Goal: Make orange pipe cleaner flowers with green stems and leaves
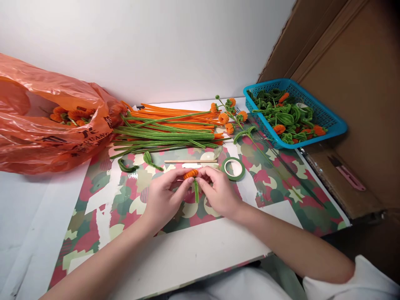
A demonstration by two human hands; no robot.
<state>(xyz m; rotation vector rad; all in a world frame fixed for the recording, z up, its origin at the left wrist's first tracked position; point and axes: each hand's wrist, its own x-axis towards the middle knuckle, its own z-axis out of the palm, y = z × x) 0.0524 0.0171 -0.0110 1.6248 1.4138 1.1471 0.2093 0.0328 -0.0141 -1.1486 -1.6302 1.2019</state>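
Note:
My left hand (164, 198) and my right hand (218, 191) meet over the patterned mat (275, 191). Together they pinch a small orange pipe-cleaner coil (190, 173) with a short green stem (196, 191) hanging down between the fingers. A thin wooden stick (190, 161) lies just beyond the hands. To the right of the stick sits a roll of green tape (233, 168). Two curled green pieces (137, 163) lie to the left of the stick.
A pile of long orange and green pipe cleaners (168, 127) lies at the back. An orange plastic bag (46, 125) with finished pieces is at left. A blue basket (293, 112) of green and orange pieces stands back right, a finished flower stem (233, 116) beside it. A pink cutter (348, 173) rests on cardboard.

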